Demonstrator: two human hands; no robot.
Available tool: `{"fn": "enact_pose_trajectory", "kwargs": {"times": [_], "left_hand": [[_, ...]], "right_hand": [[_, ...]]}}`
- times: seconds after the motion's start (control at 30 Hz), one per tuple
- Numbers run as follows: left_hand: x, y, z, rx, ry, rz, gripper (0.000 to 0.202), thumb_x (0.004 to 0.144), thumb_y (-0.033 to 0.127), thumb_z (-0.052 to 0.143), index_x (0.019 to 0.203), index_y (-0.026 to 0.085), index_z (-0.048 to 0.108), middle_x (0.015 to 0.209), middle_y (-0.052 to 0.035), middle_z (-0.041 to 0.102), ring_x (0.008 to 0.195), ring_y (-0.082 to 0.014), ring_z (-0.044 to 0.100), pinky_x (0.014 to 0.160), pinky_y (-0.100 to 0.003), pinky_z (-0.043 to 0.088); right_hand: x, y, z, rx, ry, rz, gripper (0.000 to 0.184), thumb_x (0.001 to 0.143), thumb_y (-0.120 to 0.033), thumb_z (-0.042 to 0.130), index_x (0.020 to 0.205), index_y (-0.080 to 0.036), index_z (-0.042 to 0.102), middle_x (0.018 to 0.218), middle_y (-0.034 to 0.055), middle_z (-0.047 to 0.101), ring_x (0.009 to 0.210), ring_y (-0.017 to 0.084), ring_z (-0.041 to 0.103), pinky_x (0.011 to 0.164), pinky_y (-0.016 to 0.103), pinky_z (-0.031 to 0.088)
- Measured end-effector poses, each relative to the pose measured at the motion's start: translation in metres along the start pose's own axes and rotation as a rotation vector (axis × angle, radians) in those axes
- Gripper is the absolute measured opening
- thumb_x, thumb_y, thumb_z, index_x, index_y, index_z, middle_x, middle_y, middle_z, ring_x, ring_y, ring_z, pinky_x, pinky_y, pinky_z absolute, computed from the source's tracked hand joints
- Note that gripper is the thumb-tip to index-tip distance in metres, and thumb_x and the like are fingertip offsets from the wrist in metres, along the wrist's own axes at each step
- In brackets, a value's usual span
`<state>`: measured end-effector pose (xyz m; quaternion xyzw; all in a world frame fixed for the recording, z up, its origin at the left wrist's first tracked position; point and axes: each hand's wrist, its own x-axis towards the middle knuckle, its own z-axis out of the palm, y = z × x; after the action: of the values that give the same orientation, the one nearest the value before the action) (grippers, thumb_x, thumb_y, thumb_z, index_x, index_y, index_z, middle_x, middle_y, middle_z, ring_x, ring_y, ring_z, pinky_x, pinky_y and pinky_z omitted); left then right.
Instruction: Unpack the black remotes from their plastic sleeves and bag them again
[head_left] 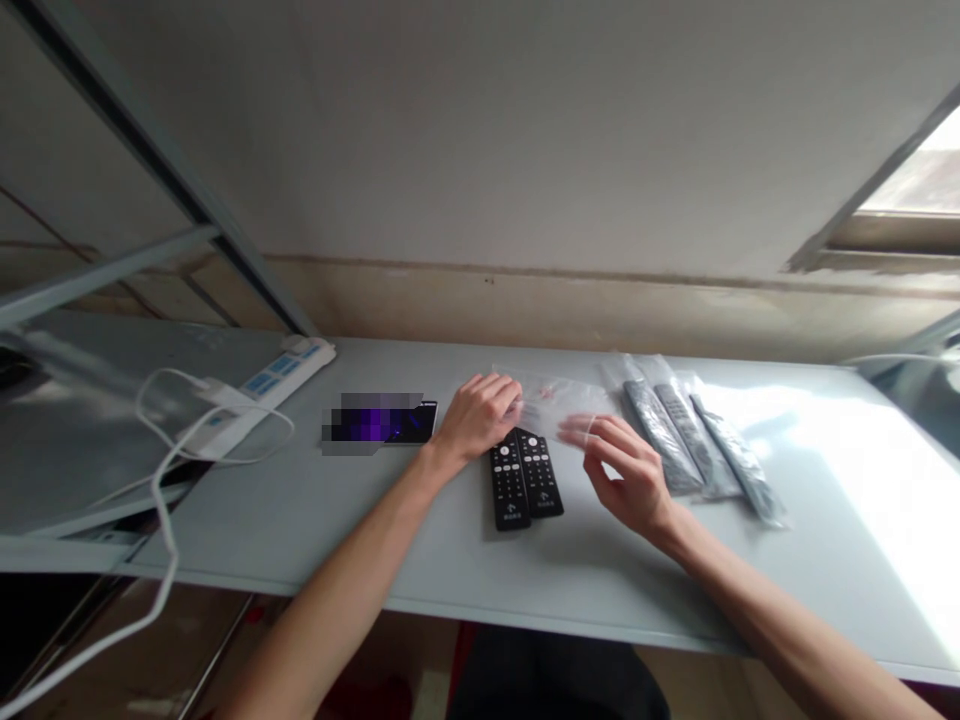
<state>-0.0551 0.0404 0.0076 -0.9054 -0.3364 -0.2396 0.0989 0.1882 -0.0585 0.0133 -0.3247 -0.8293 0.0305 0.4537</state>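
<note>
Two black remote controls [525,478] lie side by side on the pale table [420,540], between my hands. My left hand [480,415] rests at their far ends with its fingers curled on the edge of a stack of clear plastic bags [559,400]. My right hand [626,470] hovers just right of the remotes, fingers bent and apart, its fingertips at the near edge of the same clear bags. Whether it grips a bag is unclear. Three remotes in plastic bags [697,445] lie to the right.
A dark phone [382,420] lies left of my left hand. A white power strip [262,395] with white cables [161,480] sits at the far left, by a metal shelf frame [150,150]. Bright sunlight falls on the table's right end.
</note>
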Motion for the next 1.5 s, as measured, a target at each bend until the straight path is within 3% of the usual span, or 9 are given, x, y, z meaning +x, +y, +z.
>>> {"fn": "enact_pose_trajectory", "kwargs": {"times": [0.2,0.37,0.43,0.53,0.63,0.83,1.03,1.3,1.5], "left_hand": [[-0.002,-0.010,0.000,0.014,0.001,-0.073,0.012,0.101,0.014,0.058,0.093,0.019,0.064,0.095,-0.0047,0.073,0.092,-0.0221,0.067,0.083,-0.035,0.046],[-0.003,-0.013,0.001,0.004,0.053,-0.184,0.011,0.099,0.014,0.060,0.091,0.021,0.064,0.092,-0.0044,0.073,0.091,-0.0231,0.067,0.084,-0.036,0.049],[-0.003,-0.014,0.002,-0.004,0.053,-0.199,0.010,0.098,0.012,0.060,0.096,0.021,0.065,0.095,-0.0048,0.074,0.094,-0.0241,0.067,0.086,-0.037,0.050],[-0.004,-0.017,0.002,-0.006,0.018,-0.186,0.014,0.098,0.010,0.059,0.106,0.020,0.065,0.103,-0.0061,0.074,0.101,-0.0259,0.067,0.090,-0.038,0.051],[-0.004,-0.020,0.002,0.018,-0.022,-0.193,0.016,0.099,0.010,0.057,0.109,0.020,0.065,0.107,-0.0078,0.072,0.105,-0.0278,0.065,0.093,-0.041,0.052],[-0.006,-0.022,0.002,0.032,-0.052,-0.197,0.037,0.090,0.001,0.052,0.119,0.019,0.066,0.111,-0.0104,0.070,0.108,-0.0299,0.061,0.096,-0.045,0.053],[-0.006,-0.018,0.003,-0.024,-0.057,-0.193,0.070,0.080,-0.007,0.047,0.143,0.020,0.062,0.119,-0.0115,0.069,0.119,-0.0298,0.058,0.105,-0.047,0.053],[-0.002,-0.004,-0.001,-0.118,-0.061,-0.160,0.071,0.085,-0.007,0.044,0.152,0.016,0.054,0.126,-0.0124,0.070,0.123,-0.0278,0.059,0.112,-0.045,0.049],[-0.002,0.003,0.001,-0.118,-0.100,-0.159,0.049,0.087,-0.006,0.045,0.127,0.016,0.064,0.120,-0.0111,0.066,0.115,-0.0275,0.060,0.104,-0.041,0.052]], "right_hand": [[-0.002,0.003,-0.001,-0.011,0.090,0.035,0.057,0.095,0.000,0.051,0.139,-0.030,0.071,0.126,0.0082,0.079,0.123,0.029,0.073,0.100,0.052,0.060],[0.000,0.008,-0.006,-0.036,0.246,0.231,0.030,0.096,-0.007,0.052,0.094,-0.025,0.076,0.096,0.0065,0.077,0.092,0.024,0.074,0.082,0.043,0.059],[0.000,0.009,-0.005,-0.018,0.160,0.346,0.024,0.097,-0.011,0.052,0.090,-0.023,0.071,0.084,0.0039,0.073,0.077,0.020,0.069,0.071,0.036,0.055],[-0.001,0.004,0.002,0.053,-0.130,0.492,0.011,0.100,-0.022,0.057,0.104,-0.023,0.067,0.074,-0.0014,0.068,0.062,0.016,0.062,0.061,0.031,0.048],[-0.003,-0.008,0.013,0.115,-0.345,0.551,0.023,0.100,-0.035,0.066,0.119,-0.023,0.060,0.079,-0.0025,0.068,0.065,0.016,0.062,0.063,0.030,0.048],[-0.008,-0.017,0.021,0.072,-0.422,0.503,0.050,0.088,-0.037,0.083,0.129,-0.024,0.056,0.096,0.0023,0.066,0.084,0.021,0.064,0.078,0.036,0.055],[-0.005,-0.005,0.006,0.219,-0.444,0.539,0.064,0.083,-0.012,0.069,0.142,-0.026,0.049,0.090,-0.0016,0.066,0.077,0.018,0.063,0.069,0.030,0.051],[-0.003,0.009,0.001,0.306,-0.262,0.603,0.034,0.099,-0.028,0.058,0.132,-0.023,0.061,0.099,0.0046,0.072,0.082,0.020,0.065,0.066,0.031,0.050],[-0.001,0.018,-0.003,0.382,0.067,0.757,0.029,0.103,-0.043,0.061,0.121,-0.021,0.066,0.077,-0.0003,0.064,0.070,0.019,0.063,0.066,0.031,0.053]]}}
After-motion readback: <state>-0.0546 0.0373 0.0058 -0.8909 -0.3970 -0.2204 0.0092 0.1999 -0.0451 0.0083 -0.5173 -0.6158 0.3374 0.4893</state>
